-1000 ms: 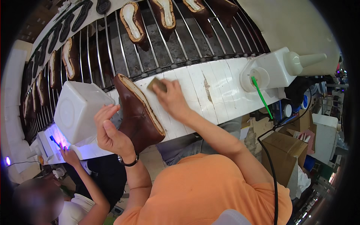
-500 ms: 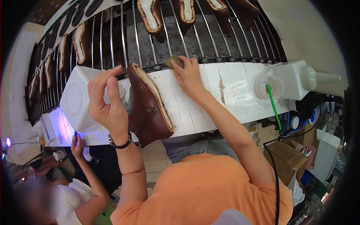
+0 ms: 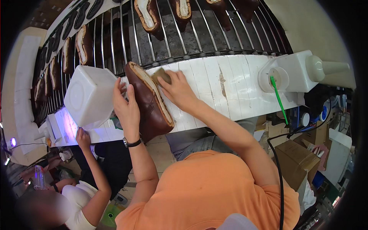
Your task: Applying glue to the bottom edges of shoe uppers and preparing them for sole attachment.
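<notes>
Head view. Item one: a dark-brown leather boot (image 3: pixel 147 109), lying on the white, cracked worktop (image 3: pixel 241 86), toe near the far edge, heel by the near edge, pale underside turned to the right. Left hand (image 3: pixel 128 111): laid along the boot's left side, fingers partly spread and slightly curled; how firmly they press cannot be told. Right hand (image 3: pixel 178 92): thumb and fingers pinching a small olive-brown block (image 3: pixel 161 76), held at the rim of the underside, toward the toe; whether it touches or is just beside cannot be told.

Surroundings: a white square-sided plastic jug (image 3: pixel 90 96), left of the boot; toward the right end, a white plastic bottle (image 3: pixel 297 69) on its side and a round white cup (image 3: pixel 284 82) with a green-handled brush (image 3: pixel 279 99) leaning out. Beyond the far edge, a metal-barred rack (image 3: pixel 135 34) bearing brown boots (image 3: pixel 149 17), pale undersides showing; past these, black shoe soles (image 3: pixel 81 14). At the left end, a co-worker's hand (image 3: pixel 82 138) in violet light.

Stage, as judged: the boot's upper is shaped and turned in round the underside; no outsole is fitted. Work on the rim appears under way; how much remains cannot be told.

Markings: no brand, label or writing legible.
</notes>
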Demonstrator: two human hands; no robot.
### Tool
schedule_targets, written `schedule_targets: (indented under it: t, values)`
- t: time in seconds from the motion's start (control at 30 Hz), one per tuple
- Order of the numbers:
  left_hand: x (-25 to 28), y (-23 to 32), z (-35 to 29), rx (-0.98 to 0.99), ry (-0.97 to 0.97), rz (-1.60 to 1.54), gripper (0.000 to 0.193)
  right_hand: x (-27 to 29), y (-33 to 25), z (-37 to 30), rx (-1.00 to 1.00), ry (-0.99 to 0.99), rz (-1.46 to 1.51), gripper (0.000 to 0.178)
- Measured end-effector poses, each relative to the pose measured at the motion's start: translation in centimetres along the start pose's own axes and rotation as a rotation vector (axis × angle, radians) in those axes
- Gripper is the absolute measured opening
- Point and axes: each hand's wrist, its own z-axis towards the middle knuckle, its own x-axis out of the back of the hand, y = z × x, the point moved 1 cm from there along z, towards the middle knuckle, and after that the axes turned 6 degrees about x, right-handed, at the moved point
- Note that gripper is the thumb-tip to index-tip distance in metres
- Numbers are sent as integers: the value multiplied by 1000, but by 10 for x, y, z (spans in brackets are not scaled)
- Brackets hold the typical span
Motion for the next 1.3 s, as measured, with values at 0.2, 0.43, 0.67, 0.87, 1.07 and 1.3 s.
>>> schedule_targets:
  t: [0.2, 0.43, 0.67, 0.87, 1.07, 1.3]
  values:
    - [-6, -36, 0, 174, -442, -15, 52, 61, 8, -81, -33, -99, 84, 40]
    - [-5, -30, -3, 93, -226, -329, 51, -13, 18, -1, 11, -7, -42, 32]
    - [106, 27, 10, 361, 88, -1086, 89, 67, 45, -81, -36, 110, -103, 30]
    - [61, 60, -6, 317, 114, -1396, 89, -13, 72, -28, -44, 270, 83, 14]
    - [23, 89, -25, 488, 58, -1448, 75, 71, -10, -152, 32, 113, 195, 39]
    - [-29, 107, -62, 292, 171, -1115, 58, 241, 118, -286, -552, 454, -485, 39]
